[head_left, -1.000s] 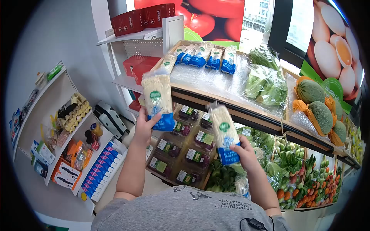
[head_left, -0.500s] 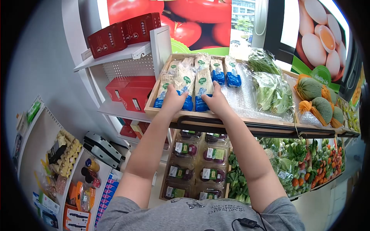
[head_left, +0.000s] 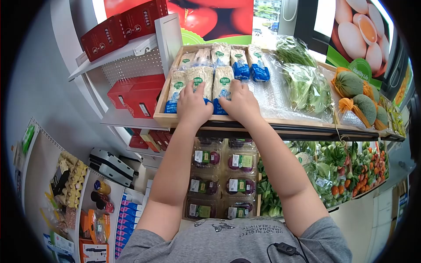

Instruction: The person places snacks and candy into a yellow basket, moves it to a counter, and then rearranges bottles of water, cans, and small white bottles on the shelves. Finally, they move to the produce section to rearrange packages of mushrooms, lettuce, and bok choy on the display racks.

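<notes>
Several clear bags of enoki mushrooms with blue lower ends stand in two rows at the left of a wooden display tray [head_left: 163, 117]. My left hand [head_left: 193, 107] lies on a front-row enoki bag [head_left: 202, 75], its fingers stretched over the wrapper and its thumb apart. My right hand [head_left: 242, 103] rests at the lower right of the neighbouring enoki bag [head_left: 224, 83]. Its fingers extend along that bag's right edge, and the thumb reaches across the blue end. Both palms hide the bottoms of these bags. Another enoki bag [head_left: 175, 90] stands left of my left hand.
Bubble wrap [head_left: 269, 94] lines the tray beside bagged leafy greens [head_left: 307, 87]. Netted melons [head_left: 364, 107] sit farther right. Boxed purple produce [head_left: 240, 162] and vegetables fill the lower level. A white shelf [head_left: 127, 55] with red boxes [head_left: 136, 94] borders the tray's left side.
The view has shifted, with the tray appearing higher and farther left. My hands have moved forward onto the front enoki bags, with the fingers more stretched out. The bags keep their arrangement.
</notes>
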Action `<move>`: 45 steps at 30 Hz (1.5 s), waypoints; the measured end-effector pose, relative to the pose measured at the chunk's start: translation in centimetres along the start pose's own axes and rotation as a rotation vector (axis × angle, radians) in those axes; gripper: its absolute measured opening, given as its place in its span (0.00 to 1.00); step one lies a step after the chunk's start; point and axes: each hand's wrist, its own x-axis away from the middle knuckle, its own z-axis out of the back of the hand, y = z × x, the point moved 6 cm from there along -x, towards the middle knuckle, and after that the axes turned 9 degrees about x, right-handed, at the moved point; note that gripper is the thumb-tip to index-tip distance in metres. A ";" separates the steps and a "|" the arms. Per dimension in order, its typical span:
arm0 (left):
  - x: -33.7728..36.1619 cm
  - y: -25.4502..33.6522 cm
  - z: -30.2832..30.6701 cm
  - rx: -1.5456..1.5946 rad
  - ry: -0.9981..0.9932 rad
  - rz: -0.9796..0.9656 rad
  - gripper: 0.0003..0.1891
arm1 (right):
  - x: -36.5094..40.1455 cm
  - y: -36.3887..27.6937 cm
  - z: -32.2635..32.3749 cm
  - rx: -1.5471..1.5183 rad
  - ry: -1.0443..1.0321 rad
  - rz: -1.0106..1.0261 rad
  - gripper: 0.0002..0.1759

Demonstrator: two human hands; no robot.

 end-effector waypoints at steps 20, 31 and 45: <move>16.9 2.8 -2.6 0.461 0.399 -0.301 0.28 | 22.3 27.3 16.0 -0.232 0.275 -0.004 0.13; 29.5 11.0 -26.6 0.409 -0.387 0.032 0.28 | 50.4 52.9 -0.1 -0.057 -0.307 -0.962 0.23; 29.2 14.9 -33.3 0.196 -0.658 0.025 0.30 | 47.3 49.8 -12.1 0.423 -0.847 -0.484 0.39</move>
